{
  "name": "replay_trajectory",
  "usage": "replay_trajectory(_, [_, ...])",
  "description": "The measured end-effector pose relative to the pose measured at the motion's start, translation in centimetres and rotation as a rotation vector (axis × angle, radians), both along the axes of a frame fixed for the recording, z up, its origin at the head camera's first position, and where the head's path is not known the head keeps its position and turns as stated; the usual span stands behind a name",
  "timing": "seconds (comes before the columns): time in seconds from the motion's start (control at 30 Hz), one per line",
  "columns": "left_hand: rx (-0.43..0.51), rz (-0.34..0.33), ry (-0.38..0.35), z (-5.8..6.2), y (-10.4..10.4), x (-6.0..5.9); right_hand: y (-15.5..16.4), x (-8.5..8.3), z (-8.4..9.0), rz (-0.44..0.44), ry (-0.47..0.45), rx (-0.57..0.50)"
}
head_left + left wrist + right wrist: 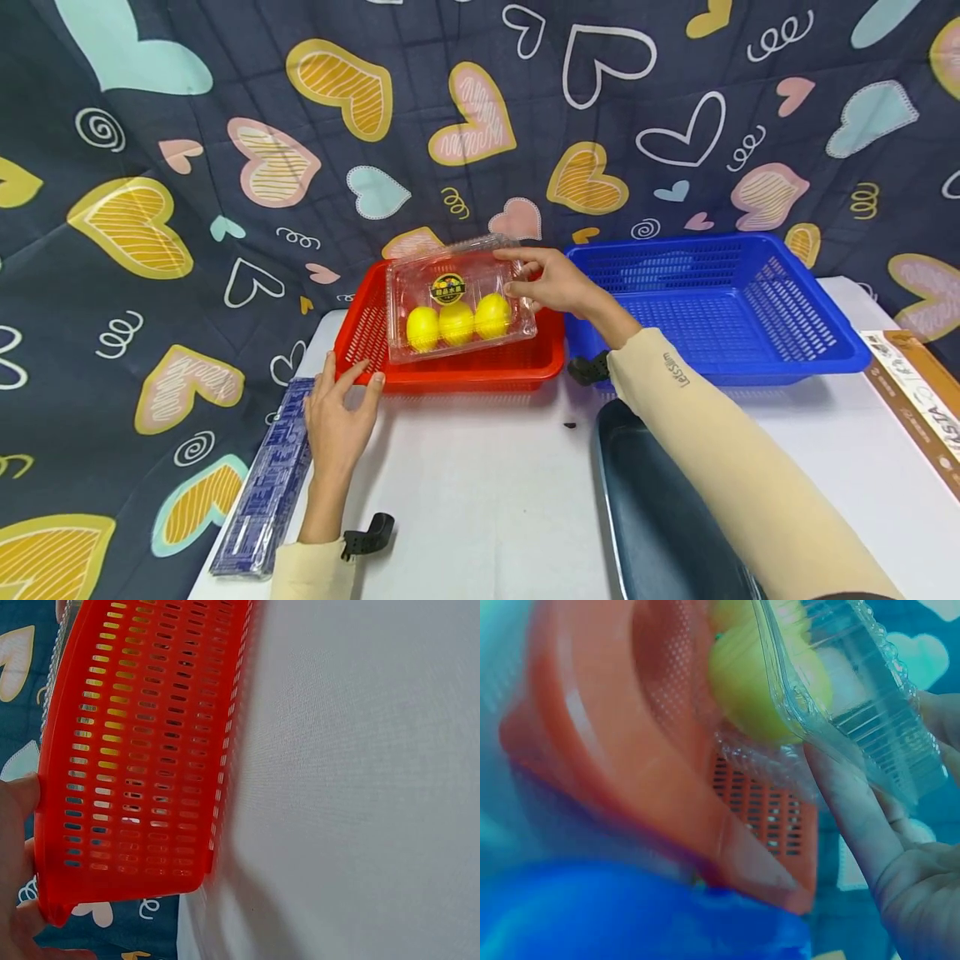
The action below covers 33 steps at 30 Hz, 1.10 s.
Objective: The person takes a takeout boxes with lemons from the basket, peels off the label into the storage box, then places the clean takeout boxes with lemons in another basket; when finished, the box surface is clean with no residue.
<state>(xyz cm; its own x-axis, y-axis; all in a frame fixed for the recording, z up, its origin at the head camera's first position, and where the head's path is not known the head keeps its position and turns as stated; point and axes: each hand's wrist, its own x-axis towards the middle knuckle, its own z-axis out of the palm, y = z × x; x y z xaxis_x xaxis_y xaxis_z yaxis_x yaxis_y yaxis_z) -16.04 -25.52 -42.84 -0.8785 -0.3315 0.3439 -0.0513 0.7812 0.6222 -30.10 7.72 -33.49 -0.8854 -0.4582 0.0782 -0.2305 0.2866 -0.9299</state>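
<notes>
- One clear plastic clamshell box with three yellow lemons inside, sitting tilted in the one red basket.
- Right hand has its fingers wrapped on the box's right edge, thumb on top.
- Left hand rests on the red basket's front left corner, fingers pretty much straight, not clenched.
- One blue basket just beside the red one, on the white table.

My arms wear snug beige sleeves — small dark lettering near the right cuff — with a black wrist strap on each.
</notes>
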Motion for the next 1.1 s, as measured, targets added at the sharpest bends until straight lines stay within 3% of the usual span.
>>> replay_trajectory(0.2, [0.002, -0.002, 0.010, -0.1, -0.1, 0.0, 1.3, 1.3, 0.9, -0.008, 0.052, -0.004])
replay_trajectory(0.67, [0.011, -0.001, 0.018, -0.1, -0.2, -0.2, 4.2, 4.9, 1.8, -0.106, 0.048, -0.081])
replay_trajectory(1.1, [0.003, -0.009, -0.005, 0.1, -0.1, 0.0, 5.7, 9.5, 2.4, -0.129, 0.036, -0.057])
